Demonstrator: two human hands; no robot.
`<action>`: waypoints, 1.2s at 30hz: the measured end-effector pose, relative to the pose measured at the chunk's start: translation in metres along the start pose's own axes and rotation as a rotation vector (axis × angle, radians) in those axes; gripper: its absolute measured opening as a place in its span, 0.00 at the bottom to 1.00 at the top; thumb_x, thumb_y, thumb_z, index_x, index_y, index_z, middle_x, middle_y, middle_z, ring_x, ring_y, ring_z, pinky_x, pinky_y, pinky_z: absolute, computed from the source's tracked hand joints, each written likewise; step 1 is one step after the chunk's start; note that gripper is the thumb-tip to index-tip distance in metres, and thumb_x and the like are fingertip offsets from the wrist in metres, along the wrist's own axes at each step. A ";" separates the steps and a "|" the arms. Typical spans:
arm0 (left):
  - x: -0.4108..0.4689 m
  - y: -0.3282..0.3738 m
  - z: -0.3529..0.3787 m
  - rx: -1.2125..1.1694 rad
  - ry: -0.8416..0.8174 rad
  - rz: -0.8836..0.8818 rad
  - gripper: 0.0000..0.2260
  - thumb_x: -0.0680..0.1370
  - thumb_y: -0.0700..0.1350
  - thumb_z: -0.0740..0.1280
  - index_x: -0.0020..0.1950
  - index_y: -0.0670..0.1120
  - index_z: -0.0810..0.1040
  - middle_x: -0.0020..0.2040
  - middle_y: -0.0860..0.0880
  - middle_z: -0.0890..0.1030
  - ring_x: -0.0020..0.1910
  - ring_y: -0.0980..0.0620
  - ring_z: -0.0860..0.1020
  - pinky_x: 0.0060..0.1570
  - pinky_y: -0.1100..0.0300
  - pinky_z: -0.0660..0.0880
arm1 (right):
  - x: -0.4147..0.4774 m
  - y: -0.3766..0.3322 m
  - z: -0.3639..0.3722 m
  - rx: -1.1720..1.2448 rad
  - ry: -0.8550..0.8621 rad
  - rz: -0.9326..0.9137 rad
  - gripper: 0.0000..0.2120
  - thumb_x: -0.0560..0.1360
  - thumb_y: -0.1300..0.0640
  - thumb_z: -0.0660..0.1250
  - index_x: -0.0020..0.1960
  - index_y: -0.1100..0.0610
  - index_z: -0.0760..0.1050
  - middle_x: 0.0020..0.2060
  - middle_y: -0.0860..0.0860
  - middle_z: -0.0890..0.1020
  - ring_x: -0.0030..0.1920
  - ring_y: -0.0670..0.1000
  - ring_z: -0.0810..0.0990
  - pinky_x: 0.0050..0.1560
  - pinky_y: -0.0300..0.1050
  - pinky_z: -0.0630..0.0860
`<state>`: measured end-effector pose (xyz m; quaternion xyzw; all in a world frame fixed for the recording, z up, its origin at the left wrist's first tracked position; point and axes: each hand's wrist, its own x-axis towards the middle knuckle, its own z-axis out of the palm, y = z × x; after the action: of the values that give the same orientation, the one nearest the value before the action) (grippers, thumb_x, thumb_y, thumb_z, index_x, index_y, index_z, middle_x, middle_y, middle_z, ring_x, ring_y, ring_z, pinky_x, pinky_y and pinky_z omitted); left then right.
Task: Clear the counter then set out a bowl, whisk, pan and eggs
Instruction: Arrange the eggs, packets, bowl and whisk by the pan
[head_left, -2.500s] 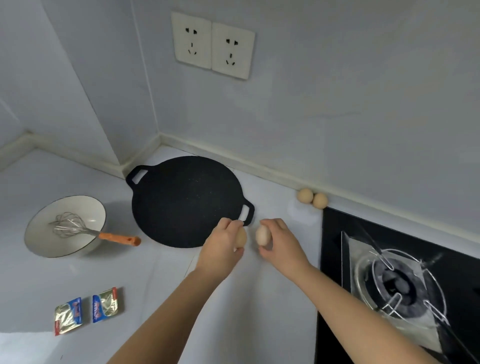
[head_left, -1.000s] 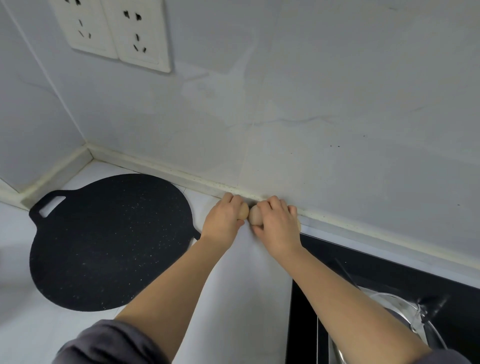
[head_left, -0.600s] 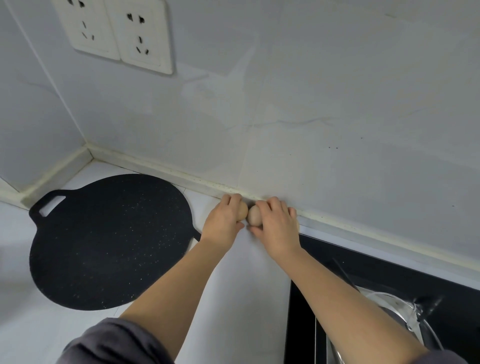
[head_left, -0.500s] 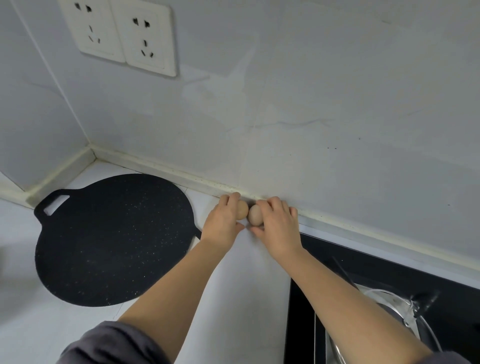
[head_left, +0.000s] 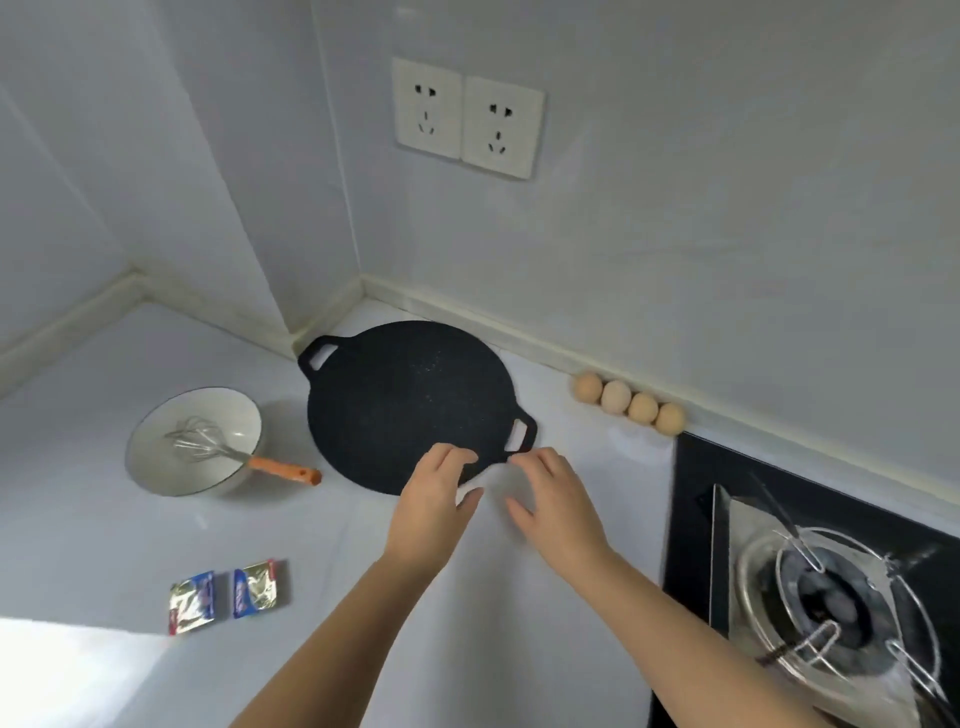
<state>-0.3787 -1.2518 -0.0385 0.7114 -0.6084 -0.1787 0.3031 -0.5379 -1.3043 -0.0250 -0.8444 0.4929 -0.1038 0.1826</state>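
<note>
On the white counter (head_left: 467, 597) beside the gas stove (head_left: 831, 597), a black pan (head_left: 410, 405) lay by a bowl (head_left: 150, 467) holding a whisk (head_left: 280, 466), the left hand (head_left: 431, 509) and right hand (head_left: 561, 509) hovering empty, fingers loose, at its near edge, four eggs (head_left: 628, 402) lining the wall, two foil packets (head_left: 252, 587) nearer.

Walls (head_left: 727, 218): pale grey, smooth, meeting in a stepped corner left of the double socket (head_left: 467, 118). Socket: white, two plates side by side, flush on the back wall. Below the socket, a cream upstand strip (head_left: 457, 314) runs along the wall foot and follows the corner. Counter (head_left: 493, 649): white, glossy. Black glass hob (head_left: 691, 493) set into the counter, lower right of the socket; steel burner (head_left: 831, 603) with wire pan support. Bright light patch (head_left: 67, 675) on the counter, far lower left of the socket.
</note>
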 end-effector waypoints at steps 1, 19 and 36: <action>-0.010 -0.008 -0.005 0.016 0.019 -0.010 0.14 0.75 0.43 0.71 0.61 0.45 0.77 0.58 0.51 0.76 0.55 0.53 0.76 0.50 0.69 0.67 | -0.004 -0.008 0.006 0.026 -0.021 -0.004 0.20 0.75 0.56 0.68 0.66 0.55 0.71 0.61 0.50 0.74 0.62 0.51 0.73 0.62 0.44 0.71; -0.154 -0.182 -0.145 0.318 -0.004 -0.265 0.14 0.68 0.49 0.74 0.51 0.48 0.78 0.59 0.50 0.77 0.57 0.45 0.75 0.49 0.56 0.65 | -0.006 -0.206 0.118 -0.149 -0.384 -0.452 0.22 0.73 0.51 0.69 0.65 0.53 0.68 0.66 0.48 0.70 0.65 0.52 0.68 0.62 0.48 0.69; -0.134 -0.182 -0.134 0.339 -0.029 -0.199 0.14 0.62 0.45 0.77 0.39 0.50 0.73 0.38 0.55 0.77 0.35 0.50 0.75 0.33 0.60 0.68 | 0.005 -0.201 0.125 -0.112 -0.378 -0.446 0.19 0.75 0.54 0.68 0.63 0.54 0.69 0.60 0.50 0.74 0.61 0.51 0.70 0.61 0.45 0.70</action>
<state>-0.1832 -1.0792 -0.0714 0.8062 -0.5608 -0.1129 0.1512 -0.3315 -1.1928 -0.0562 -0.9449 0.2575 0.0450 0.1970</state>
